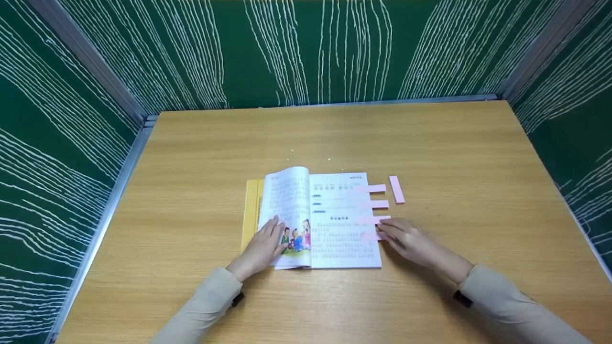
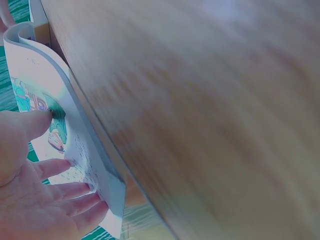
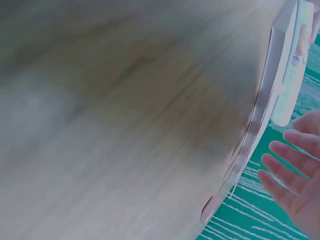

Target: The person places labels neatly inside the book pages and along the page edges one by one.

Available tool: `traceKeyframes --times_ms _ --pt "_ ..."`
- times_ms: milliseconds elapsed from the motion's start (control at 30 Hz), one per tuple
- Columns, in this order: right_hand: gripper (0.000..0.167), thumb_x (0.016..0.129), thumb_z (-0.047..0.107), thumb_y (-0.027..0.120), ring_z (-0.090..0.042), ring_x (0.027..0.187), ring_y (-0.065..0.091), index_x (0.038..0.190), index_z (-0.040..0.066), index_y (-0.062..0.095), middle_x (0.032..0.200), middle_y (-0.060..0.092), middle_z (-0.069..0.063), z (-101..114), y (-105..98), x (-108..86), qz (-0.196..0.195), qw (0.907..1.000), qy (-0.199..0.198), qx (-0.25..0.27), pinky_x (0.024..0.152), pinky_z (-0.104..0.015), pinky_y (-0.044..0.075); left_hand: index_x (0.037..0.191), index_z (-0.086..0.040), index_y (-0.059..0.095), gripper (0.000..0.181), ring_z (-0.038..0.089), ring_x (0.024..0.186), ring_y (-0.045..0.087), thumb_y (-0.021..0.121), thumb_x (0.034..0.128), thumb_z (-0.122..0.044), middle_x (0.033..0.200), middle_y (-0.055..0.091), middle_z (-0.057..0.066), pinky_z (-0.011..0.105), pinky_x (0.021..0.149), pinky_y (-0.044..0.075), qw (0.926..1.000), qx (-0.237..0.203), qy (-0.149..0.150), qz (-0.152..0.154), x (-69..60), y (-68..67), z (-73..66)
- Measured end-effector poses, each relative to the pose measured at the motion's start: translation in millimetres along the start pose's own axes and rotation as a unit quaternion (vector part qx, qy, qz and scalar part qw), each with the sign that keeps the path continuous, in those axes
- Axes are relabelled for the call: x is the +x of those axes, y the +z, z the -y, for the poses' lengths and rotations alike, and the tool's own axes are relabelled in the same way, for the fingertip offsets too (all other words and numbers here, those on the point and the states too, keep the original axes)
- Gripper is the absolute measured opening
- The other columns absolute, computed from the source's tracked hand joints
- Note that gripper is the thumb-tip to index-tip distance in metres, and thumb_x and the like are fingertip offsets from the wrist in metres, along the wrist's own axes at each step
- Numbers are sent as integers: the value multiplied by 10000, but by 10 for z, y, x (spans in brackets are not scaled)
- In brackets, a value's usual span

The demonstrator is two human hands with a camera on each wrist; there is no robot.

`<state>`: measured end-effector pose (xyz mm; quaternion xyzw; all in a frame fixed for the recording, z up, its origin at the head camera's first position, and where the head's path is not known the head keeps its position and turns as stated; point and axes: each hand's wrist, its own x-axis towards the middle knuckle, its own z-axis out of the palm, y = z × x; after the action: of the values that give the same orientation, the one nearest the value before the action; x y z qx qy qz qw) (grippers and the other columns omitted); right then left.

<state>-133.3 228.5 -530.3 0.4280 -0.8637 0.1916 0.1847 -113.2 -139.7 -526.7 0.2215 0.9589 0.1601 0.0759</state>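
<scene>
We're seeing a wood-grain table [image 1: 454, 148], tiny white specks [image 1: 329, 159] lying on it, green panels [image 1: 308, 71] with wavy white lines [image 1: 454, 48] standing behind and on both sides, grey metal posts [image 1: 91, 57] rising at the two far corners.

Place: a partitioned desk booth; whether it stands in an office, school or lab, I cannot tell.
Item: tabletop [image 1: 334, 138], one, plain wood grain, filling the booth before me.
Item: green panels, three, marked with uneven white lines: back panel [image 1: 306, 52] at my twelve o'clock, left panel [image 1: 48, 119] at ten, right panel [image 1: 573, 124] at two.
Item: grey corner posts, two: left post [image 1: 91, 56] at eleven, right post [image 1: 540, 48] at one.
Item: open book [image 1: 342, 248], printed and illustrated, at twelve, near me; marks the spot as desk space.
</scene>
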Motion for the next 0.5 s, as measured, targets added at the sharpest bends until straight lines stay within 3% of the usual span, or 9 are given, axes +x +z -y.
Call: traceKeyframes --times_ms 100,200,367,500 --pt "362 711 13 672 -319 998 555 1068 -11 616 1096 591 -166 37 7 -23 345 9993 -147 66 815 -468 467 1318 54 311 538 368 1278 232 460 918 -272 1394 224 259 468 1043 230 10000 -10 -3 24 0 -2 1" --pt "418 773 55 621 -326 1111 481 1180 -5 546 1216 525 -163 83 4 -48 933 9956 -64 92 893 -509 394 1318 52 306 530 374 1279 226 448 923 -272 1393 217 264 478 1038 234 10000 -21 22 33 -1 -5 -1" --pt "485 865 155 537 -292 1234 355 1308 7 408 1356 391 -132 153 -8 -81 1896 9818 75 29 979 -482 302 1317 53 305 528 377 1277 226 441 926 -275 1392 216 269 478 1037 236 10000 -18 55 49 -3 -4 -6" --pt "512 886 197 505 -277 1260 320 1337 5 357 1389 342 -127 180 -2 -91 2267 9739 81 77 1001 -482 276 1320 51 304 533 375 1278 228 444 924 -277 1394 216 266 479 1035 238 10000 -10 27 65 -3 -5 -10"
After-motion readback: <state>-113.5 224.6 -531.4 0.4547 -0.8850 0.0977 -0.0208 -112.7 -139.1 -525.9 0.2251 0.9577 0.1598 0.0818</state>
